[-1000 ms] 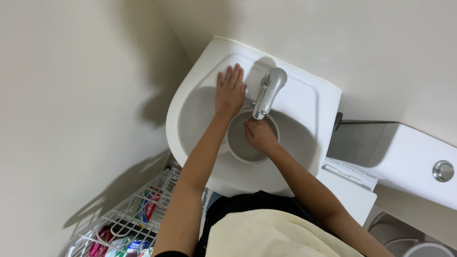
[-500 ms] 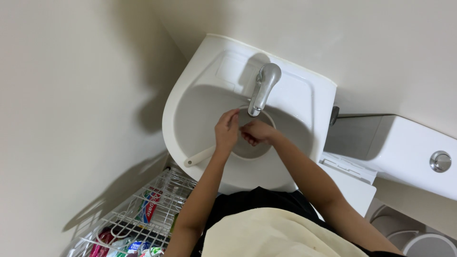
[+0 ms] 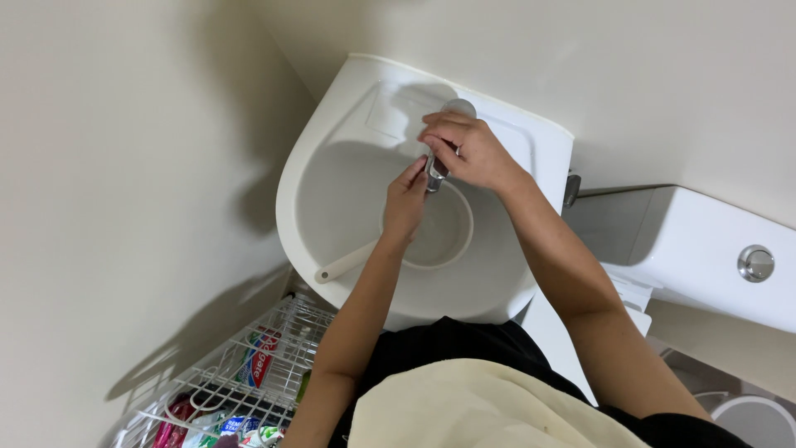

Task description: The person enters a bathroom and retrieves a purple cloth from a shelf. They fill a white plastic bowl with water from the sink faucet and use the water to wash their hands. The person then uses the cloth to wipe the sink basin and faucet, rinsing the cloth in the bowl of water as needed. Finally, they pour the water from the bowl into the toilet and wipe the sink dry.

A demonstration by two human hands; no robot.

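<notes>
A white wall-hung sink (image 3: 332,133) fills the middle of the view. My right hand (image 3: 464,149) lies over the chrome faucet (image 3: 458,106), its fingers wrapped around the lever and spout. My left hand (image 3: 406,203) is held under the spout tip, fingers together, above a round white bowl (image 3: 452,241) that stands in the basin. A white long-handled utensil (image 3: 344,264) rests in the basin at the bowl's left, its handle pointing to the sink's front rim.
A white toilet cistern (image 3: 705,249) with a round chrome flush button (image 3: 756,262) stands to the right. A white wire rack (image 3: 240,373) with tubes and packets sits below the sink at the left. A pale wall runs along the left.
My right hand has risen from the bowl to the faucet and closed over it. My left hand has come off the sink ledge, dropped toward the bowl, and now sits under the spout.
</notes>
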